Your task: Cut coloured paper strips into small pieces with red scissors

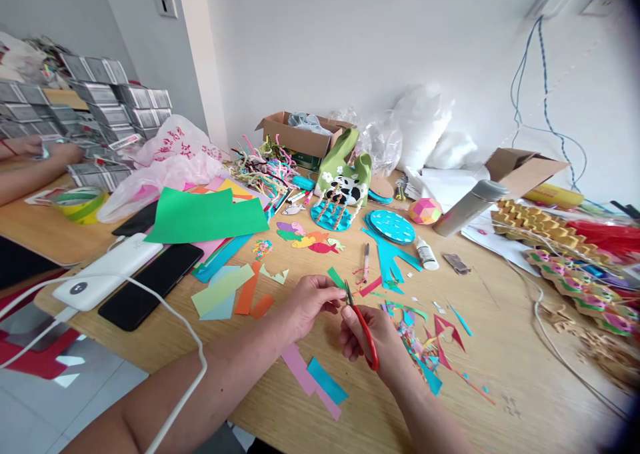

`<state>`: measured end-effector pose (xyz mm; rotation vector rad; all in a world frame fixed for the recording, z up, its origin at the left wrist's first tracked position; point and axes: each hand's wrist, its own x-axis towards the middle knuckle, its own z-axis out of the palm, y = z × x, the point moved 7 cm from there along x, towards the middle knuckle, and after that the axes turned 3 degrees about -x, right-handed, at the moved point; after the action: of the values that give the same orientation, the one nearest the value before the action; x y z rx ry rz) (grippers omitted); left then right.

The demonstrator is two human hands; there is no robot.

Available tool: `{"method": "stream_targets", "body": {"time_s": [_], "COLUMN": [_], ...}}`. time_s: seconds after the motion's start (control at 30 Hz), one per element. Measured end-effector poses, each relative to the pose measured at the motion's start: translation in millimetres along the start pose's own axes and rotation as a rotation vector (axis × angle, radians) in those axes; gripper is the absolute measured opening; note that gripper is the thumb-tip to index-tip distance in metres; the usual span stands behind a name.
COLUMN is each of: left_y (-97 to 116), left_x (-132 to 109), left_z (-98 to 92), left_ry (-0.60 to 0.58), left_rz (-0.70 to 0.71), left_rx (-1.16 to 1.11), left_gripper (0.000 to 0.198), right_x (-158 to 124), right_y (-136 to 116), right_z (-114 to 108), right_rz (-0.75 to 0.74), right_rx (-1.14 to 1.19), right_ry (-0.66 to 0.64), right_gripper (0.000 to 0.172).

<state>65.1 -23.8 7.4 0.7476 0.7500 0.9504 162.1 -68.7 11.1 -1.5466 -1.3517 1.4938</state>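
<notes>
Right hand's (387,341) scissors (362,327) (tips up-left, toward green strip (336,277))

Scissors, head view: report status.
Left hand pinching green paper strip. Right hand gripping red scissors, blades at the strip. Paper scraps lie right of the hands.

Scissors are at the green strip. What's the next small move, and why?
Probably close the scissors for one short snip. The right hand has the blades at the edge of the green strip, which the left hand pinches just beside them.
</notes>
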Motion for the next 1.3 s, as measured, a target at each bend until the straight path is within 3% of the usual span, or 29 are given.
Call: {"method": "stream_targets", "body": {"time_s": [1.3], "left_y": [6.0], "left_x": [1.8], "left_z": [0.1], "left_ry": [-0.027], "left_rz": [-0.004], "left_rx": [0.123], "left_gripper": [0.013], "right_x": [-1.7], "right_y": [-2.1], "right_z": [-1.6], "right_rz": [-0.028], "right_rx": [-0.056], "right_ry": [-0.018], "right_gripper": [0.046]}}
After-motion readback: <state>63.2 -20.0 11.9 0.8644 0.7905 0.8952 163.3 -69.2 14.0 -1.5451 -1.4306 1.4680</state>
